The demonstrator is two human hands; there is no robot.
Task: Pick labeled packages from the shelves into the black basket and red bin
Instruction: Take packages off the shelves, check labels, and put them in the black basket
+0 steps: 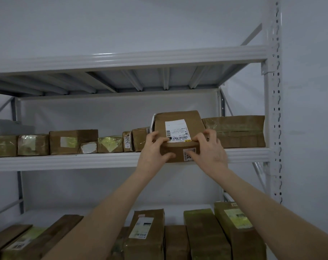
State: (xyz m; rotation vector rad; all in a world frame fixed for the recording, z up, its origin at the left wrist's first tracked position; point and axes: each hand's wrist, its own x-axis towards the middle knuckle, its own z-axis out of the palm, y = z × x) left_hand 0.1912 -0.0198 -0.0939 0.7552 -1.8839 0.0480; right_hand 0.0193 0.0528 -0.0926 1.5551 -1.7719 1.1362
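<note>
Both your arms reach up and forward. Your left hand and right hand clamp one brown labeled package at its near corners, thumbs on top, fingers curled under. It sits tilted on the middle shelf edge, overhanging. Two white labels show on it. About nine other parcels line that shelf; six or so stand below.

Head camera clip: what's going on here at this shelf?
A person grips a brown labeled package with both hands, the left hand at its left corner, the right hand at its right. It sits tilted at the front edge of the middle shelf, partly overhanging. Other taped boxes line that shelf and the one below. No basket or bin is in view.
</note>
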